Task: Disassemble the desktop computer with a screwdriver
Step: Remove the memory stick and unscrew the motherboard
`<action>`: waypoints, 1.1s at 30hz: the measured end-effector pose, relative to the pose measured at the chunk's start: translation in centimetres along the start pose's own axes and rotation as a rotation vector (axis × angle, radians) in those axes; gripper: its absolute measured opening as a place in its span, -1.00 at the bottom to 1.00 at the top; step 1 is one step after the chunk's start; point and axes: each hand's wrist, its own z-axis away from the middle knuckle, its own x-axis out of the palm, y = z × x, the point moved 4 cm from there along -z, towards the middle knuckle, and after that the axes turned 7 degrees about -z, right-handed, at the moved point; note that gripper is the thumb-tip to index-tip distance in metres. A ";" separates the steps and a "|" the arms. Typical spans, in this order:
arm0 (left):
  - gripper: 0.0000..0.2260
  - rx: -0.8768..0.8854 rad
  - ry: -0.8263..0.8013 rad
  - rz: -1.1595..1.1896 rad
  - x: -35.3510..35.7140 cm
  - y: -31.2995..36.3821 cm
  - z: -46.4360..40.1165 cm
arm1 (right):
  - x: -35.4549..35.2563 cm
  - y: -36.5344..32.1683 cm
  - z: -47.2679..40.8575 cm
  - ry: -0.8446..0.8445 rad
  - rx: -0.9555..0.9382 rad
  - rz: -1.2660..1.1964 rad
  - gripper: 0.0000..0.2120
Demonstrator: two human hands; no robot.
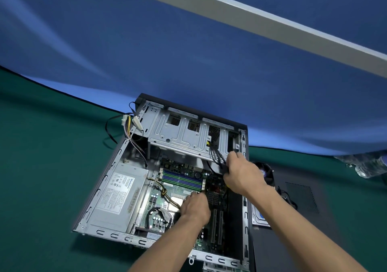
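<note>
The desktop computer case (98, 192) lies open on its side on a green table. Inside are the green motherboard (155, 200) with its RAM sticks (182, 180), a grey power supply (117, 194) at the left and a metal drive cage (184, 133) at the far end. My left hand (195, 208) is down on the motherboard beside the RAM, its fingers bent under and hidden. My right hand (240, 175) grips a bundle of black cables (217, 156) hanging below the drive cage's right end. A small yellow bit shows under that hand. No screwdriver is plainly visible.
Loose power cables with white connectors (129, 123) hang over the case's far left corner. To the right of the case lie a black side panel (297, 196), a small fan (266, 172) and a hard drive (259, 217). A crumpled plastic bag (364, 165) sits far right.
</note>
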 end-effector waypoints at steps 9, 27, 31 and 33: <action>-0.76 -0.007 0.002 -0.011 0.1 -0.1 0.1 | 0.3 -0.7 0.4 0.006 0.026 -0.008 -0.69; -0.77 -0.002 -0.005 0.012 -0.1 -0.1 0.1 | 0.1 -0.2 0.1 0.030 0.045 -0.059 -0.77; -0.77 0.005 -0.001 0.021 -0.2 -0.1 0.1 | 0.1 0.0 -0.2 -0.025 0.033 -0.110 -0.78; -0.77 0.006 0.001 0.018 -0.2 -0.1 0.1 | 0.0 0.0 -0.2 -0.040 0.046 -0.049 -0.75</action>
